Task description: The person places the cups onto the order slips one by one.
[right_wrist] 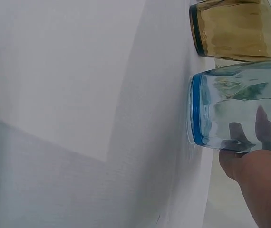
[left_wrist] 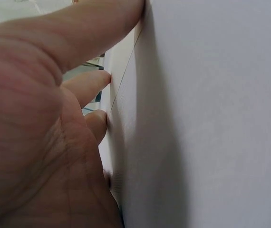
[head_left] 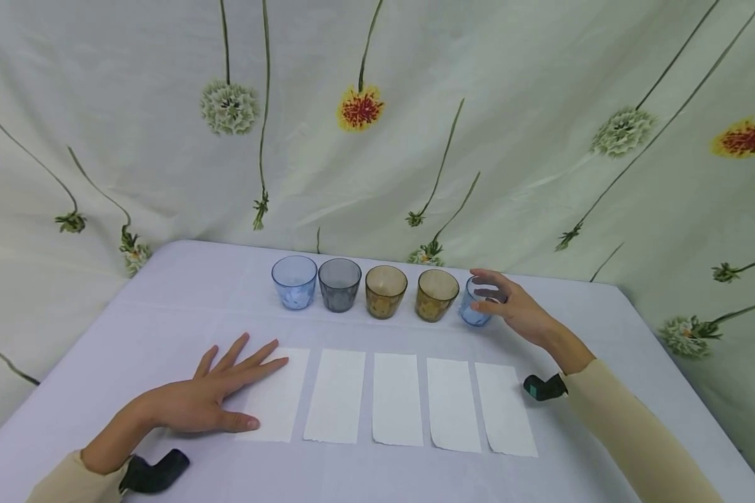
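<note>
A row of glass tumblers stands along the far side of the table. At its right end my right hand (head_left: 525,314) holds a light blue glass (right_wrist: 226,114), thumb on the near side and fingers around it. The base of that glass is close to the tablecloth in the right wrist view. Beside it stands an amber glass (head_left: 437,297). My left hand (head_left: 204,399) lies with spread fingers over the leftmost white paper sheet (head_left: 283,405), thumb and fingertips touching it.
Further left in the row are another amber glass (head_left: 386,293), a grey glass (head_left: 340,286) and a blue glass (head_left: 294,283). Several white paper sheets, among them the rightmost sheet (head_left: 506,412), lie side by side nearer me. A flowered curtain (head_left: 327,175) hangs behind the table.
</note>
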